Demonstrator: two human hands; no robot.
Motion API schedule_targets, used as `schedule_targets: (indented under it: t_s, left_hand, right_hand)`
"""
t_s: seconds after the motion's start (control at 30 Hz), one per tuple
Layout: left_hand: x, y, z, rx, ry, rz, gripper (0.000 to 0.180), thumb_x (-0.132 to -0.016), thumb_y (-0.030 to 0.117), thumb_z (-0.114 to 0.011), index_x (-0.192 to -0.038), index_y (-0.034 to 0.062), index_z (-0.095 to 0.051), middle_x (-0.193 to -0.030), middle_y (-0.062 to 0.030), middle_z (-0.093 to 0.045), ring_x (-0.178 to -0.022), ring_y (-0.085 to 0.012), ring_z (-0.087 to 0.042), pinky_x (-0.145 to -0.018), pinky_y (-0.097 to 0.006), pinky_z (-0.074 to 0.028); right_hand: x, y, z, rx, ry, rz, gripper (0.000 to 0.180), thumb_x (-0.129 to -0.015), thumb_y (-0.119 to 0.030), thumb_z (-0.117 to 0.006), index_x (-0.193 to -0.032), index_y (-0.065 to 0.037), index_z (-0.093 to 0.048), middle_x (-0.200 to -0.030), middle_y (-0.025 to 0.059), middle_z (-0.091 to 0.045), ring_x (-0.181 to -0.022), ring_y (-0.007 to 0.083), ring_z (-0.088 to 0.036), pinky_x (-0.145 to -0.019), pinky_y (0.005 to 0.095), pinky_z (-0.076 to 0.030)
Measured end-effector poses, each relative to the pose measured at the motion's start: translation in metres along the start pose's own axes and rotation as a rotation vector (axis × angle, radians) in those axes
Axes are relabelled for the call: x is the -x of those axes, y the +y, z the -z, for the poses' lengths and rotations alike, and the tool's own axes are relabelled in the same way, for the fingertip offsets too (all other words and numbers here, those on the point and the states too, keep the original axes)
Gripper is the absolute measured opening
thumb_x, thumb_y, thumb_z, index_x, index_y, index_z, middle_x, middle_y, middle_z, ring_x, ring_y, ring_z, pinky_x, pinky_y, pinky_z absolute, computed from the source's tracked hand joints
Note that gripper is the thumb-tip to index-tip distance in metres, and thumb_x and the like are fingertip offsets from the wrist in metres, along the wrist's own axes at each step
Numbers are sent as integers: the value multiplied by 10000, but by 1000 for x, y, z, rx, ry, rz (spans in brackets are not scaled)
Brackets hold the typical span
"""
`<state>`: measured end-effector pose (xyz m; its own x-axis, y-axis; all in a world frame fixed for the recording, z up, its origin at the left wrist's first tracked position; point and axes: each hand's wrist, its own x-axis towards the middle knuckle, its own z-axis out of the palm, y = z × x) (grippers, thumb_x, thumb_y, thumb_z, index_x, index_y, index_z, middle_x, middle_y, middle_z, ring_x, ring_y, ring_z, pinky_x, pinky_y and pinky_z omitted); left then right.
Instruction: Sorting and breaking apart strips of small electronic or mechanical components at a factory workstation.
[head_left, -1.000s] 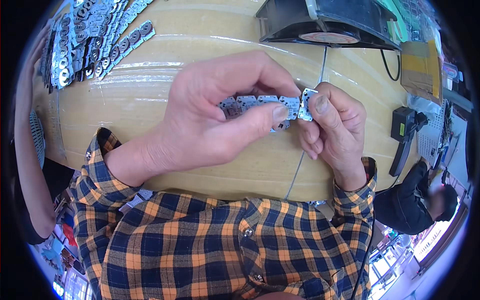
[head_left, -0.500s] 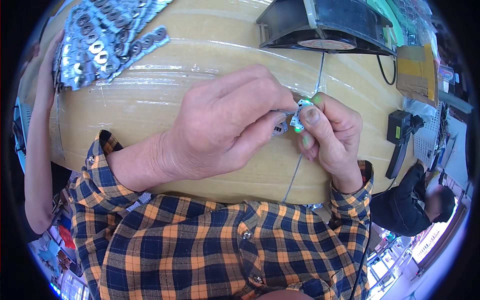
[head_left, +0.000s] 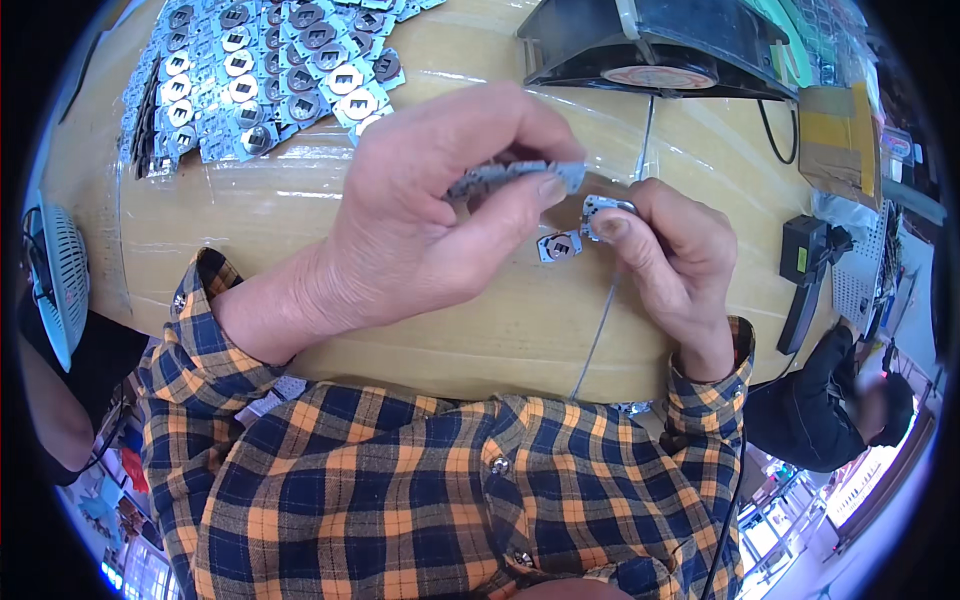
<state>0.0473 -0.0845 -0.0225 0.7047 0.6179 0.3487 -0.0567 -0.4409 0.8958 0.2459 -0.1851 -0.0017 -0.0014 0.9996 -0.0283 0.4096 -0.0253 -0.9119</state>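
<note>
A strip of small metal plates point(head_left: 515, 175) is pinched in the left hand point(head_left: 430, 215); one square point(head_left: 600, 210) is gripped by the right hand point(head_left: 670, 255). Snapping-off appears underway; another loose square point(head_left: 558, 246) lies at six o'clock. More strips point(head_left: 270, 75) are piled at eleven on the wooden table point(head_left: 300, 215).

Round orange-and-white label point(head_left: 659, 76) on hub of black fan, far edge of desk point(head_left: 300, 210), ahead of me. Flat brown cardboard package point(head_left: 838, 140) at my far right on desk, yellow strip along its right side. Small green label point(head_left: 801, 260) on black box just below it. No screens or signs I can make out.
</note>
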Motion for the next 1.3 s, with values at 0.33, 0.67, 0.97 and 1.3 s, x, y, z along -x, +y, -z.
schedule_targets:
  t_s: [0.33,0.67,0.97,1.3]
  left_hand:
    - [0,-3,-4,-2,-206,-66,242,-780,-100,-606,-1001,-15,-652,-867,-110,-653,-757,-191,-654,-637,-275,-500]
    - [-2,13,0,456,-187,396,178,-887,13,-628,-1059,-33,-629,-987,-87,-656,-835,-110,-652,-694,-219,-528]
    - [3,-2,-8,268,-177,136,163,-893,46,-656,-1026,-37,-613,-933,-70,-638,-802,-88,-620,-703,-221,-513]
    - [-3,16,0,681,-210,512,169,-912,117,-664,-1005,-10,-603,-808,-39,-636,-656,-46,-593,-528,-163,-413]
  right_hand:
    - [4,-2,16,99,-20,60,279,-964,-168,-562,-761,18,-602,-618,36,-554,-534,109,-533,-500,249,-385]
    - [7,-9,6,14,-17,45,196,-923,-128,-624,-786,11,-644,-626,48,-591,-507,109,-548,-464,243,-391]
    - [4,0,5,103,-60,148,295,-964,-220,-591,-784,13,-618,-613,11,-570,-482,58,-524,-436,210,-368]
    - [7,-4,1,-1012,-161,-363,264,-1004,-172,-512,-844,20,-598,-521,9,-518,-372,52,-414,-352,208,-326]
